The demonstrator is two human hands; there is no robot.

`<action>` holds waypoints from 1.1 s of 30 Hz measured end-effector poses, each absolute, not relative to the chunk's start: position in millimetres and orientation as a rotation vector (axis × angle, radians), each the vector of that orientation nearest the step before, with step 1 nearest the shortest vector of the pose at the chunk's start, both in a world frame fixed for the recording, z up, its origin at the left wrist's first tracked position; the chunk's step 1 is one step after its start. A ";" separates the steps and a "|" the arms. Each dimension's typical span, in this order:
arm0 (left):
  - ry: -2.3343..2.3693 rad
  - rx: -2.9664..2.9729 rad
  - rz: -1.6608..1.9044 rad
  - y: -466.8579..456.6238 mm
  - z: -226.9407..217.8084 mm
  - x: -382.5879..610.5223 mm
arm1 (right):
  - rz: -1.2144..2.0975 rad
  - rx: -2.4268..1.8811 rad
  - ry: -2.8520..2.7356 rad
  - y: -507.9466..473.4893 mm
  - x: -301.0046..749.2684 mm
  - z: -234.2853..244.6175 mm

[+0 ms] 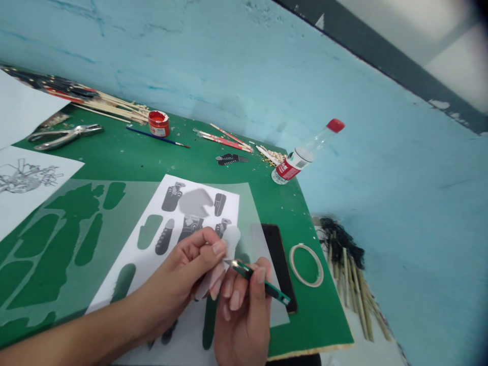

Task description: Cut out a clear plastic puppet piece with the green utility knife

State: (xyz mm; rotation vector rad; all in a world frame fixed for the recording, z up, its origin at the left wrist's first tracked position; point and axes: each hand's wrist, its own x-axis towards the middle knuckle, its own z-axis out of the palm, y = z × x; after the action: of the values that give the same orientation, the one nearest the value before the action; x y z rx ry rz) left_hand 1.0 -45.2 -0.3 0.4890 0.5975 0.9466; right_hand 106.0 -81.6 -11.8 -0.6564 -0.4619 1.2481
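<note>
My left hand [190,262] pinches a small translucent cut-out piece [232,240] between thumb and fingers. My right hand [246,310] holds a slim green craft knife [269,287], its blade tip touching or very near that piece. Both hands are close together above a white paper [129,249] printed with dark shapes. A translucent sheet [122,221] with several cut-out openings lies across the table and partly over the paper. Parts of the printed shapes are hidden by my hands.
To the right lie a black phone [277,254] and a tape roll [292,264]. A red-capped bottle [288,170] stands near the edge. Behind are a red paint jar [159,127], a paintbrush [160,138], metal pliers [68,136] and wooden sticks [114,109]. A drawing [57,162] lies left.
</note>
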 end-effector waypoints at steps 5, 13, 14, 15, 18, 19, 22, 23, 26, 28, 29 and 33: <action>0.506 0.431 0.944 -46.5 3.1 1.4 | 1.266 -0.660 -0.434 -82.8 100.6 -10.8; 0.418 0.386 0.928 -46.0 2.2 1.4 | 1.261 -0.680 -0.438 -84.9 99.3 -13.1; 0.418 0.383 0.925 -45.9 2.5 1.2 | 1.258 -0.674 -0.439 -85.2 99.0 -13.4; 0.427 0.381 0.924 -45.9 2.7 1.0 | 1.254 -0.673 -0.438 -85.5 98.7 -13.7; 0.464 0.396 0.921 -46.7 1.6 0.2 | 1.235 -0.685 -0.428 -85.8 97.8 -14.5; 0.473 0.408 0.920 -47.1 0.9 -0.1 | 1.226 -0.692 -0.426 -85.5 97.5 -14.5; 0.494 0.429 0.917 -47.9 -0.6 -0.9 | 1.194 -0.697 -0.430 -83.9 96.5 -12.9; 0.496 0.425 0.915 -47.9 -0.5 -1.0 | 1.187 -0.697 -0.432 -83.4 96.1 -12.0; 0.464 0.400 0.905 -47.2 0.3 -1.0 | 1.180 -0.703 -0.436 -82.4 94.9 -9.4; 0.433 0.388 0.902 -46.6 0.1 -0.7 | 1.172 -0.714 -0.442 -82.5 94.2 -8.6; 0.426 0.386 0.906 -46.5 -0.4 -0.6 | 1.166 -0.720 -0.444 -82.7 94.0 -8.6; 0.458 0.406 0.922 -46.8 -2.2 -0.9 | 1.141 -0.729 -0.458 -83.7 93.5 -10.8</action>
State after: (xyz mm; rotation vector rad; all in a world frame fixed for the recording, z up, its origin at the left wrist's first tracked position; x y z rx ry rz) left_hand -0.9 -46.8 -2.2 0.4056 0.4577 0.9223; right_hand 93.5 -83.7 -10.8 -0.7287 -0.4584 1.1408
